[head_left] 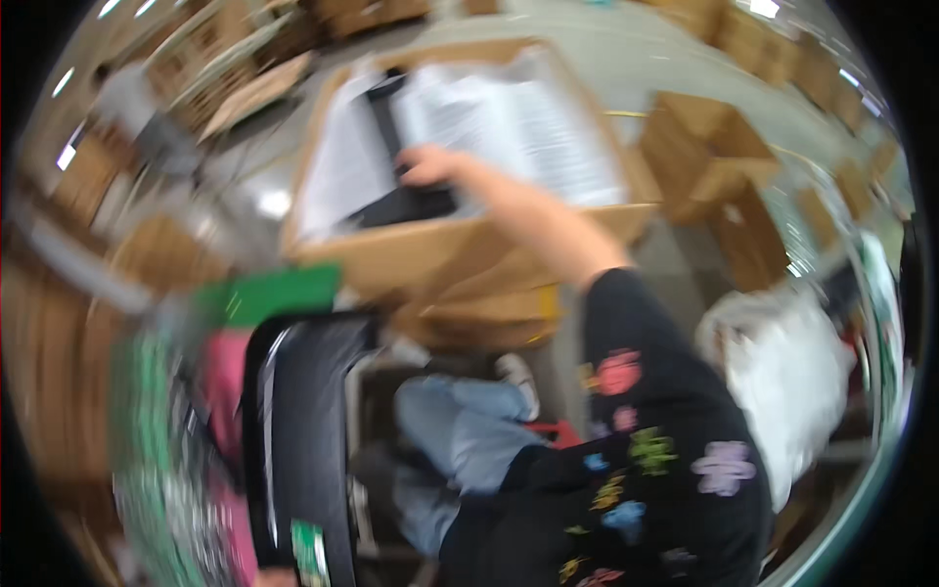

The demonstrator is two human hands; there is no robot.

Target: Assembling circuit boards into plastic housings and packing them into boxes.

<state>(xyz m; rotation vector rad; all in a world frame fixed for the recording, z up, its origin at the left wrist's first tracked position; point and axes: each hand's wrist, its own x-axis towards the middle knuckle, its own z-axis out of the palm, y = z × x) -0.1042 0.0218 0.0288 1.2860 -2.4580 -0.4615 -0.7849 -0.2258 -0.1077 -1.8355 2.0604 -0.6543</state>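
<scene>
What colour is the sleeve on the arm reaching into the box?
Black, with colourful flower prints, on the sleeve; the head view shows it.

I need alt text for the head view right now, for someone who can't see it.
Blurred fisheye view looking down: the person's right hand, on an arm in a black sleeve with colourful flower prints, reaches into an open cardboard box holding clear-wrapped white packs and a dark item. More cardboard boxes and a white plastic bag stand around; the left hand is not in view.

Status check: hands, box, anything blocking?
Right hand inside open cardboard box, on a black item; grip blurred. Left hand unseen. Nothing in the way.
</scene>
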